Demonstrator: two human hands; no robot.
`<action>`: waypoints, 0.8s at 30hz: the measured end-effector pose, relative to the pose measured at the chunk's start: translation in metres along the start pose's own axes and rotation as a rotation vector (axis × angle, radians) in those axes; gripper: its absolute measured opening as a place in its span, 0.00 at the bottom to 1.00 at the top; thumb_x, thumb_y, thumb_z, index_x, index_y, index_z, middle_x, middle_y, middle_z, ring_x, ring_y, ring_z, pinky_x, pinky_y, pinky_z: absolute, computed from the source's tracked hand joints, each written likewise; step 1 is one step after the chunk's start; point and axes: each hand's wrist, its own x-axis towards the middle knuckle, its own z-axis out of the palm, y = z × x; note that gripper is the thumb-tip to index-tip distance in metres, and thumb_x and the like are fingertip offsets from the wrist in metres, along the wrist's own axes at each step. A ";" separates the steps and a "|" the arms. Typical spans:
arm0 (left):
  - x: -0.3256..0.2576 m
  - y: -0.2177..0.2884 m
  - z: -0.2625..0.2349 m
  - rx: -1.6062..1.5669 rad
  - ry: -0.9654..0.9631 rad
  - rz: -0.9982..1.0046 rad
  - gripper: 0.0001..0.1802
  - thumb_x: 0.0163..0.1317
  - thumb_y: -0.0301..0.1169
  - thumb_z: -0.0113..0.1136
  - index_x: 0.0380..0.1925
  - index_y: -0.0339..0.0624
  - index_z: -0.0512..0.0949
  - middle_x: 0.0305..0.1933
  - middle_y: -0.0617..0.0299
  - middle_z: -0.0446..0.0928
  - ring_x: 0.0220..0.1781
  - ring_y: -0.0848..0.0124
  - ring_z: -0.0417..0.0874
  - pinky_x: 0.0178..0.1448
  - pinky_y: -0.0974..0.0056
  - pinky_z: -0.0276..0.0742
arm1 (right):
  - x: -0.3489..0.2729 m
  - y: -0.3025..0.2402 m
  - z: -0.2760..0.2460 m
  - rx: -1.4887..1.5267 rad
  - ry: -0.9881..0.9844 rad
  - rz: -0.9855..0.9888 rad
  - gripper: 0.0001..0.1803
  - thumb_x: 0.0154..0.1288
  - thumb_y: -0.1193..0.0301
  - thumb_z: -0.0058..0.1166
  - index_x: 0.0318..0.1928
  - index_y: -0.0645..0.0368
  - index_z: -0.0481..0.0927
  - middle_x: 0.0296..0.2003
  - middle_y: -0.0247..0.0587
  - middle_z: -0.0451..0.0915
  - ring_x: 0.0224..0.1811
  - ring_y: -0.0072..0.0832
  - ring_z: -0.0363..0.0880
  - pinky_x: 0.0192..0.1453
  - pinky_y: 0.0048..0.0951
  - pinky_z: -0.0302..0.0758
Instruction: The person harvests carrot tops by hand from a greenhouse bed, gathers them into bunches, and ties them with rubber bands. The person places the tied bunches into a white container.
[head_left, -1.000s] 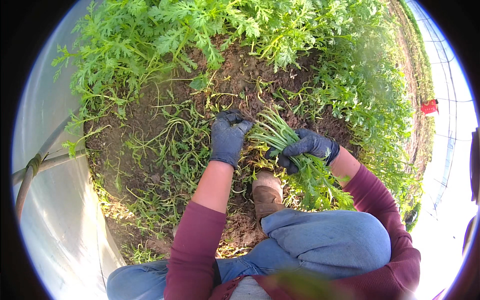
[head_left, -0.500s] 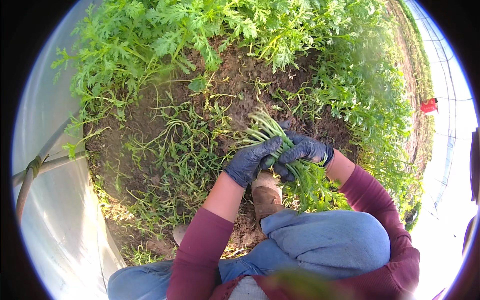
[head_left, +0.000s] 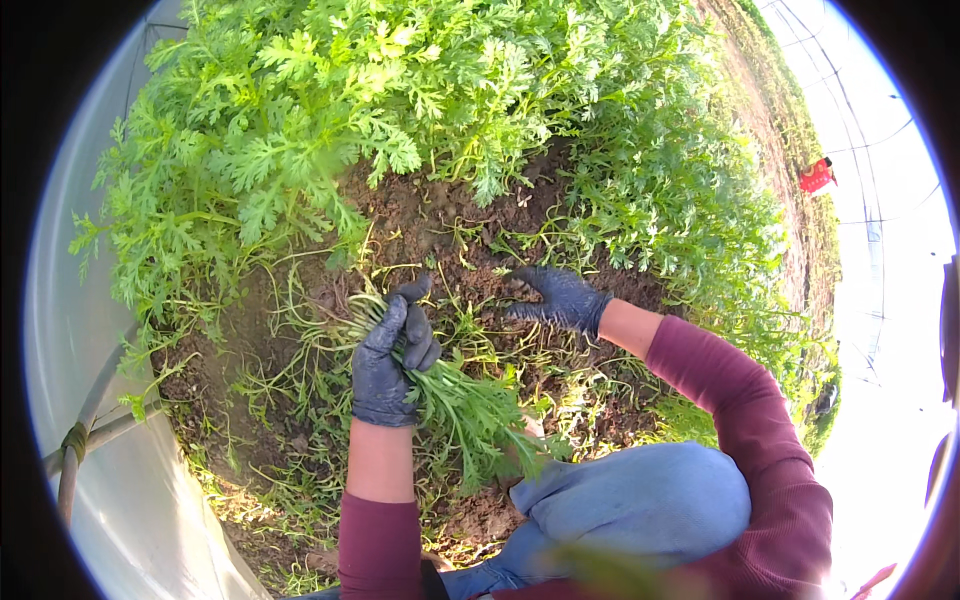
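My left hand [head_left: 385, 362], in a dark glove, is closed around a bunch of leafy greens [head_left: 468, 418]. The pale stem ends poke out past the thumb side, while the lobed green leaves hang down to the right toward my knee. To the right, my right hand [head_left: 562, 298], gloved too, holds nothing; its fingers are spread and reach left just above the soil [head_left: 440, 225]. Cut stems and loose leaves [head_left: 300, 365] lie scattered on the ground around and below my left hand.
Dense standing greens [head_left: 330, 110] fill the far side and curve down the right. Plastic sheeting [head_left: 150, 510] with a pole [head_left: 110, 432] borders the left. A small red object [head_left: 817, 176] is far right. My bent knee [head_left: 650, 500] is in front.
Both hands were together on the bunch. My left hand has carried it leftward, and my right hand has let go and opened. The view has shifted somewhat.
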 end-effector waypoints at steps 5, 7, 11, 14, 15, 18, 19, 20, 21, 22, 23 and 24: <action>-0.003 -0.012 -0.002 0.104 0.146 -0.088 0.21 0.65 0.38 0.51 0.50 0.31 0.69 0.23 0.68 0.69 0.16 0.79 0.63 0.22 0.70 0.59 | 0.027 0.072 -0.058 -1.307 0.484 0.088 0.36 0.54 0.62 0.53 0.62 0.64 0.59 0.59 0.55 0.66 0.60 0.48 0.66 0.63 0.45 0.62; -0.002 -0.015 -0.002 0.147 0.160 -0.103 0.22 0.64 0.38 0.51 0.50 0.31 0.69 0.23 0.68 0.69 0.16 0.79 0.63 0.22 0.70 0.59 | 0.028 0.090 -0.088 -1.111 0.230 0.491 0.28 0.55 0.67 0.51 0.58 0.62 0.68 0.53 0.56 0.73 0.56 0.46 0.72 0.58 0.44 0.68; 0.001 -0.019 -0.004 0.151 0.219 -0.149 0.21 0.64 0.37 0.51 0.50 0.30 0.70 0.23 0.68 0.69 0.16 0.79 0.63 0.23 0.71 0.60 | 0.038 0.109 -0.126 -0.758 0.079 0.575 0.16 0.56 0.70 0.48 0.45 0.58 0.80 0.44 0.52 0.79 0.48 0.44 0.78 0.49 0.43 0.75; 0.003 -0.023 -0.005 0.148 0.217 -0.174 0.20 0.64 0.35 0.50 0.50 0.30 0.69 0.23 0.67 0.69 0.17 0.79 0.64 0.23 0.71 0.60 | 0.044 0.113 -0.131 -0.833 -0.066 0.553 0.14 0.58 0.69 0.48 0.43 0.56 0.81 0.45 0.46 0.80 0.47 0.43 0.79 0.46 0.43 0.77; 0.004 -0.024 -0.005 0.157 0.223 -0.195 0.20 0.64 0.35 0.50 0.50 0.30 0.70 0.23 0.68 0.69 0.17 0.79 0.63 0.23 0.71 0.59 | 0.044 0.114 -0.129 -0.869 -0.072 0.535 0.14 0.58 0.69 0.47 0.43 0.56 0.81 0.44 0.46 0.80 0.47 0.43 0.79 0.46 0.42 0.77; 0.004 -0.027 -0.006 0.171 0.238 -0.231 0.20 0.64 0.35 0.51 0.51 0.32 0.70 0.23 0.69 0.69 0.16 0.80 0.61 0.24 0.71 0.59 | 0.037 0.115 -0.120 -0.960 -0.119 0.488 0.14 0.60 0.69 0.44 0.42 0.57 0.81 0.43 0.46 0.81 0.45 0.43 0.80 0.47 0.42 0.77; 0.004 -0.028 -0.006 0.174 0.250 -0.242 0.20 0.64 0.35 0.51 0.51 0.32 0.70 0.23 0.69 0.69 0.16 0.80 0.61 0.24 0.71 0.59 | 0.032 0.114 -0.120 -0.940 -0.140 0.507 0.14 0.60 0.68 0.44 0.42 0.57 0.81 0.43 0.46 0.81 0.45 0.43 0.80 0.47 0.42 0.77; 0.004 -0.028 -0.007 0.179 0.249 -0.244 0.20 0.63 0.35 0.51 0.50 0.32 0.70 0.23 0.69 0.69 0.16 0.80 0.61 0.24 0.71 0.59 | 0.026 0.113 -0.119 -0.922 -0.146 0.513 0.14 0.60 0.68 0.44 0.41 0.57 0.81 0.43 0.45 0.81 0.46 0.43 0.80 0.47 0.42 0.77; 0.003 -0.029 -0.008 0.190 0.233 -0.240 0.20 0.63 0.35 0.51 0.50 0.32 0.70 0.23 0.69 0.69 0.16 0.80 0.61 0.24 0.71 0.59 | 0.019 0.110 -0.120 -0.911 -0.156 0.526 0.14 0.60 0.68 0.44 0.41 0.57 0.81 0.42 0.45 0.81 0.46 0.43 0.80 0.47 0.42 0.77; 0.003 -0.030 -0.010 0.171 0.232 -0.239 0.19 0.63 0.35 0.52 0.48 0.32 0.71 0.23 0.69 0.69 0.16 0.80 0.61 0.24 0.71 0.59 | 0.011 0.106 -0.120 -0.922 -0.216 0.522 0.15 0.61 0.66 0.44 0.41 0.58 0.81 0.41 0.46 0.81 0.44 0.43 0.80 0.46 0.42 0.77; 0.002 -0.032 -0.011 0.163 0.265 -0.248 0.19 0.62 0.35 0.52 0.48 0.32 0.71 0.23 0.69 0.69 0.16 0.80 0.61 0.24 0.72 0.59 | 0.003 0.101 -0.123 -0.912 -0.213 0.524 0.15 0.61 0.67 0.44 0.41 0.58 0.81 0.42 0.45 0.81 0.45 0.43 0.80 0.45 0.42 0.77; 0.002 -0.033 -0.013 0.160 0.273 -0.252 0.19 0.62 0.35 0.52 0.47 0.32 0.71 0.23 0.69 0.69 0.16 0.80 0.61 0.23 0.72 0.59 | -0.006 0.093 -0.127 -0.896 -0.220 0.526 0.14 0.61 0.67 0.45 0.41 0.58 0.81 0.42 0.45 0.81 0.45 0.43 0.80 0.45 0.42 0.77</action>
